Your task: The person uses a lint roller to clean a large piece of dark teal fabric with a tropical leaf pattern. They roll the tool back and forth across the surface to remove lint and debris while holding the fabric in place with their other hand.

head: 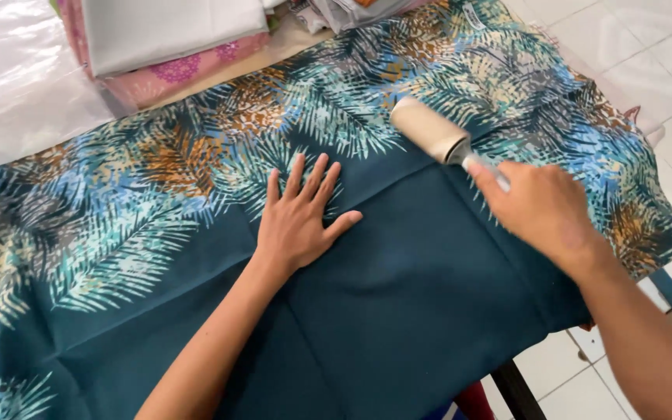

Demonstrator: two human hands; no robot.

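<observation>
A dark teal cloth with a band of feathery leaf print in blue, orange and cream lies spread over a table. My left hand presses flat on the cloth near the middle, fingers spread. My right hand grips the handle of a lint roller, whose beige roll rests on the printed band further away. The roller and that hand look blurred.
Folded cloths, grey on top of pink, are stacked at the far edge. Clear plastic sheet lies at the far left. White floor tiles show to the right, and a dark table leg below the cloth's edge.
</observation>
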